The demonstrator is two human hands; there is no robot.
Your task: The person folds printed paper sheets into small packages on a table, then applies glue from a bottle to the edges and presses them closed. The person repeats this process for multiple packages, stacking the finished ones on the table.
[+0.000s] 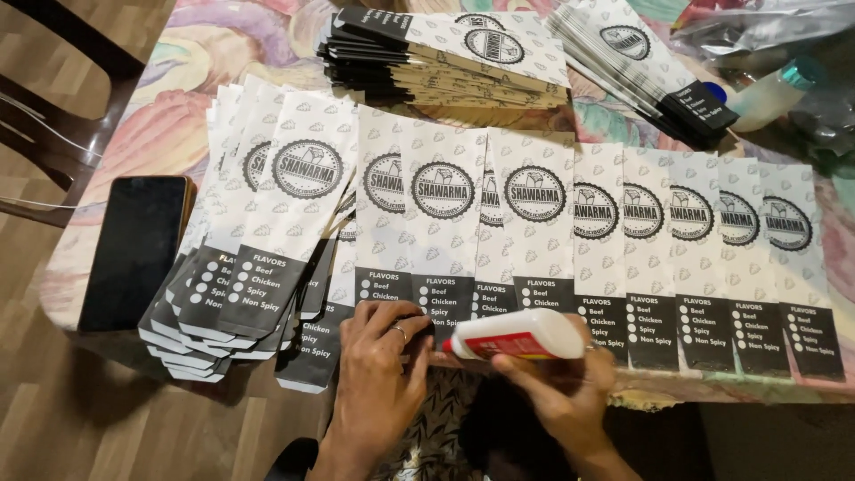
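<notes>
My left hand (378,361) lies nearest to me, pressed flat with the fingers together on the dark bottom edge of one white and black printed paper sleeve (443,227) in the long overlapping row of paper sleeves (659,258) that runs across the table with the flowery pastel cloth (169,107). My right hand (557,387) has its fingers clamped around a white plastic glue bottle with a red tip (515,336), held sideways, and the tip points at that same bottom edge just beside my left fingers. I judge that the gluing of the sleeve bottoms is the step in hand, and the next move asks for a thin line along the flap while the left hand keeps the paper from sliding. After the row, the next in size are the fanned pile of same sleeves (258,249) at the left, the two flat stacks of sleeves (445,53) at the far side, and the black smartphone (134,249) close to the left table edge. The sleeve bottoms hang almost over the near edge, so the room for my hands is narrow; only the floor side is open.
</notes>
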